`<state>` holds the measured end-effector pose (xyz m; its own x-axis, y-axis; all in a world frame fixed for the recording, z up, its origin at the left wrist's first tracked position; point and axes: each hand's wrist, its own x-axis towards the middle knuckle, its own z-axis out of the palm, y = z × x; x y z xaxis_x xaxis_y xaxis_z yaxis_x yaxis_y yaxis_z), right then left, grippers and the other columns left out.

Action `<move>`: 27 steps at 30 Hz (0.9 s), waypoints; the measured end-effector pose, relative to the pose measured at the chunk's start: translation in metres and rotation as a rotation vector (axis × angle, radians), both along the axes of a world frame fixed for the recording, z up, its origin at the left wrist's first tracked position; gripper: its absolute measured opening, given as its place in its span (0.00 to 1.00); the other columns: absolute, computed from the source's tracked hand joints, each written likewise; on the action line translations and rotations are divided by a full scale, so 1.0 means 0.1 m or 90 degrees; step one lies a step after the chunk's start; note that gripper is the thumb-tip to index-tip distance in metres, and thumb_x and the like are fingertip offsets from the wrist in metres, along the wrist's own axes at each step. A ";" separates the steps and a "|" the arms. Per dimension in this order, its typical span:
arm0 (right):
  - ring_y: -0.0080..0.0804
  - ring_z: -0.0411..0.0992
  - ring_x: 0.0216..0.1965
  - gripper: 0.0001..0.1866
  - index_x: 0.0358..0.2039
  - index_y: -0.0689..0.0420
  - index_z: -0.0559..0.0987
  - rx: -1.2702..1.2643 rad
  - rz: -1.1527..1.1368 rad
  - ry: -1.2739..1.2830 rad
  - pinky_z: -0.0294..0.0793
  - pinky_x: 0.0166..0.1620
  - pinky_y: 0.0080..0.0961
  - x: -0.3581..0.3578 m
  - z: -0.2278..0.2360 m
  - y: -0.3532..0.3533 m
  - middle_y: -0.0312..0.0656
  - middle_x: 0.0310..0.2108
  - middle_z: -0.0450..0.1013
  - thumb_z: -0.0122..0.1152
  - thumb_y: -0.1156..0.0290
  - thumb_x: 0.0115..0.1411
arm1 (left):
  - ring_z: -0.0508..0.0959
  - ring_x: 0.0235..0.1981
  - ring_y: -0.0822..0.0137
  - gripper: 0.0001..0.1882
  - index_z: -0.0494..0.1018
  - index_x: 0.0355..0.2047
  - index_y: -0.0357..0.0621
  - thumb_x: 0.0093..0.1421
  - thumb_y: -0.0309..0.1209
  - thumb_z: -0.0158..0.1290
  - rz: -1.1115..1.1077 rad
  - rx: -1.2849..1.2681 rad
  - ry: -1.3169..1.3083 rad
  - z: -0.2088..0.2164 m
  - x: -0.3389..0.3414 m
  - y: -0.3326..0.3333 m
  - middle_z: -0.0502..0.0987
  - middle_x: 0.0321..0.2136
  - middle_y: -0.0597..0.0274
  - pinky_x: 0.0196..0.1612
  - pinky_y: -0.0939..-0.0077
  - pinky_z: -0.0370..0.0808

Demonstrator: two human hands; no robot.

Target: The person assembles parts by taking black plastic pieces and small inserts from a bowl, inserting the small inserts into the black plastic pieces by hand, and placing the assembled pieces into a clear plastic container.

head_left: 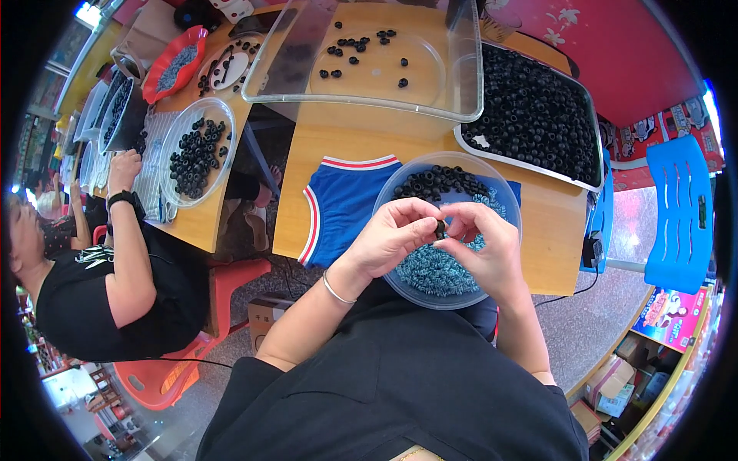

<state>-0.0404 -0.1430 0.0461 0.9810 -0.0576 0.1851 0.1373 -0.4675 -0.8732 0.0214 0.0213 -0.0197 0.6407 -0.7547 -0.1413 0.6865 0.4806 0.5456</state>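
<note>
Both hands meet over a round clear basin (pixel 444 304). My left hand (pixel 396 237) pinches a small black round part (pixel 440 229) between thumb and fingertips. My right hand (pixel 492 242) grips the same part from the other side, its thumb and index finger closed on it. Fingers hide much of the piece, so its exact kind is unclear. Beneath the hands, the basin holds loose black parts (pixel 438 182) toward its far side and a heap of small teal coil-like pieces (pixel 442 276) nearer me.
Blue shorts (pixel 350 201) with red-white trim lie left of the basin. Beyond stand a clear bin (pixel 361 100) and a white-rimmed tray (pixel 530 167) full of black parts. At left, a co-worker (pixel 115 284) sits by another round container (pixel 231 123). A blue chair (pixel 676 215) stands right.
</note>
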 end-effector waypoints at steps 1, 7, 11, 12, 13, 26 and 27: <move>0.29 0.73 0.26 0.15 0.34 0.58 0.79 -0.034 0.025 0.004 0.72 0.29 0.22 0.01 0.02 0.00 0.38 0.27 0.73 0.69 0.81 0.43 | 0.76 0.35 0.74 0.06 0.72 0.39 0.40 0.61 0.26 0.54 -0.007 0.019 -0.001 0.00 0.01 0.01 0.76 0.34 0.64 0.41 0.80 0.75; 0.30 0.73 0.26 0.16 0.36 0.57 0.79 -0.111 0.071 -0.002 0.72 0.29 0.24 0.00 -0.05 -0.02 0.38 0.27 0.71 0.69 0.77 0.44 | 0.75 0.30 0.77 0.21 0.63 0.48 0.41 0.57 0.27 0.59 -0.042 0.063 -0.040 -0.03 0.08 0.06 0.75 0.29 0.66 0.35 0.84 0.74; 0.30 0.73 0.25 0.15 0.35 0.57 0.79 -0.122 0.066 -0.029 0.72 0.29 0.24 -0.01 -0.08 0.00 0.38 0.26 0.72 0.69 0.77 0.44 | 0.75 0.29 0.77 0.25 0.60 0.50 0.40 0.56 0.26 0.60 -0.058 0.093 -0.068 0.09 0.13 0.07 0.75 0.27 0.66 0.34 0.84 0.73; 0.30 0.73 0.25 0.15 0.35 0.57 0.79 -0.122 0.067 -0.029 0.72 0.29 0.24 -0.01 -0.11 0.00 0.38 0.26 0.72 0.69 0.77 0.44 | 0.75 0.29 0.77 0.26 0.60 0.50 0.40 0.55 0.26 0.60 -0.064 0.098 -0.087 0.10 0.13 0.07 0.75 0.27 0.65 0.35 0.84 0.73; 0.30 0.73 0.25 0.14 0.34 0.57 0.79 -0.111 0.057 -0.050 0.72 0.28 0.24 -0.01 -0.15 0.00 0.38 0.27 0.72 0.69 0.78 0.43 | 0.75 0.28 0.77 0.26 0.60 0.50 0.39 0.55 0.26 0.61 -0.070 0.103 -0.106 0.10 0.14 0.07 0.75 0.26 0.65 0.35 0.83 0.73; 0.19 0.71 0.29 0.26 0.50 0.59 0.76 0.065 -0.094 -0.060 0.71 0.30 0.16 0.03 -0.18 -0.24 0.37 0.30 0.74 0.66 0.83 0.47 | 0.75 0.32 0.77 0.06 0.73 0.34 0.38 0.56 0.21 0.57 0.443 0.372 -0.673 0.85 0.97 -0.06 0.76 0.31 0.65 0.37 0.84 0.73; 0.19 0.71 0.29 0.25 0.49 0.58 0.76 0.083 -0.112 -0.038 0.71 0.30 0.16 0.03 -0.19 -0.23 0.37 0.30 0.74 0.65 0.83 0.48 | 0.76 0.32 0.71 0.07 0.74 0.34 0.38 0.53 0.20 0.58 0.558 0.413 -0.800 0.84 1.08 -0.06 0.75 0.32 0.60 0.36 0.81 0.74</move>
<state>-0.0372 -0.1663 0.0272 0.9412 -0.2541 0.2227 0.1171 -0.3730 -0.9204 0.1299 0.0150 0.0641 0.7604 -0.1545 0.6308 -0.6440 -0.0543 0.7631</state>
